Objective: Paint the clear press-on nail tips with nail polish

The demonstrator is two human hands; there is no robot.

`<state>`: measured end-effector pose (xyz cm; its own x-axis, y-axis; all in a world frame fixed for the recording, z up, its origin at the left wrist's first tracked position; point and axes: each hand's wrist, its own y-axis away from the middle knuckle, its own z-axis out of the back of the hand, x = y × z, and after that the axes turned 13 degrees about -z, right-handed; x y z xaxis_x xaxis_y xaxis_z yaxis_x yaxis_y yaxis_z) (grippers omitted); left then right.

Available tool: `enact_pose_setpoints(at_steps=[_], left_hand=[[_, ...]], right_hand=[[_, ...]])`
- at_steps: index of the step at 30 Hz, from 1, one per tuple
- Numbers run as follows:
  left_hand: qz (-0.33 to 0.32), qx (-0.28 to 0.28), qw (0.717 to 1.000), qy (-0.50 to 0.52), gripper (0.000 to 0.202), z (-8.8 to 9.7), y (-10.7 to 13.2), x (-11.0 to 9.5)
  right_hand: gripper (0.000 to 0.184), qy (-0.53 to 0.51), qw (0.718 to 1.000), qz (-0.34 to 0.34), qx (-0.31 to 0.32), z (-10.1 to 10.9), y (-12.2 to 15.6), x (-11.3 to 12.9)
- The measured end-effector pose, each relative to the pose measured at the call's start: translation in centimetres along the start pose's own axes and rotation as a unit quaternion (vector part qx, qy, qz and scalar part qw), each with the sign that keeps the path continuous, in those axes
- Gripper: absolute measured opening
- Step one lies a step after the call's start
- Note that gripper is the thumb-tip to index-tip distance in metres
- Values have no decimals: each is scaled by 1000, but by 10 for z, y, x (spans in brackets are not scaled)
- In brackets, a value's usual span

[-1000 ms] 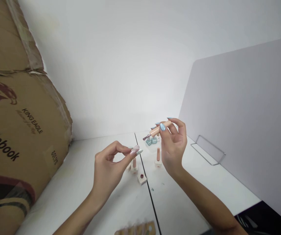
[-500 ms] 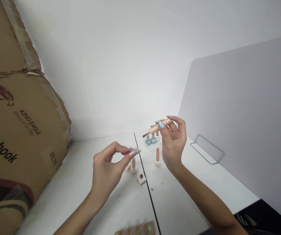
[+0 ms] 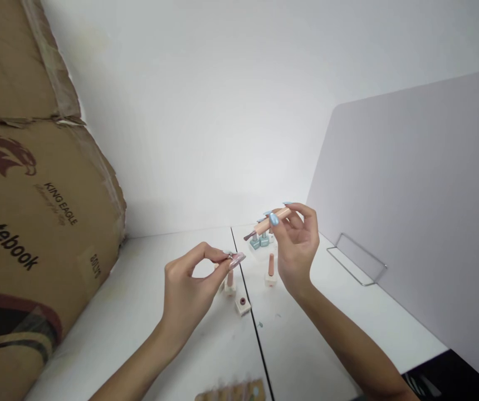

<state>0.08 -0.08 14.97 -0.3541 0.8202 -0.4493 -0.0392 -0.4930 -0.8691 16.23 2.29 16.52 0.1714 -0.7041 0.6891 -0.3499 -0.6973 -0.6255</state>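
Observation:
My right hand [image 3: 296, 245] is closed around the peach cap of a nail polish brush [image 3: 271, 222], its dark mauve bristles pointing left. My left hand [image 3: 200, 278] is closed in a pinch. At its fingertips shows a shiny pinkish nail shape with a small silver bit; I cannot tell what is held. The brush tip is up and to the right of the pinch, apart from it. Below stands an uncapped nail polish bottle [image 3: 243, 306] with a dark mauve neck. A capped peach-topped bottle [image 3: 230, 285] is beside it, with another partly hidden behind my left hand.
Another capped polish bottle [image 3: 270, 271] stands right of the table's dark seam. Behind are blue-green bottles [image 3: 259, 241]. A blurred wooden piece [image 3: 235, 391] lies at the front edge. A cardboard box [image 3: 47, 223] rises at left, a grey panel [image 3: 410, 195] with a wire stand [image 3: 358, 262] at right.
The view has shifted slightly, and my left hand appears a little further right, nearer the brush. Both hands keep the same grips.

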Motion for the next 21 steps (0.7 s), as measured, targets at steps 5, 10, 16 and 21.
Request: enact_pose_setpoints(at_steps=[5, 10, 16, 21], left_hand=[[14, 1, 1000, 6, 22, 1, -1, -2], [39, 25, 998, 34, 10, 1, -4, -1], [79, 49, 992, 81, 4, 1, -5, 3], [84, 64, 989, 101, 9, 1, -7, 4]], right_hand=[[22, 18, 999, 25, -19, 3, -4, 2], [24, 5, 998, 63, 8, 0, 2, 9], [22, 8, 999, 49, 6, -1, 2, 10], [23, -10, 998, 63, 12, -1, 1, 11]])
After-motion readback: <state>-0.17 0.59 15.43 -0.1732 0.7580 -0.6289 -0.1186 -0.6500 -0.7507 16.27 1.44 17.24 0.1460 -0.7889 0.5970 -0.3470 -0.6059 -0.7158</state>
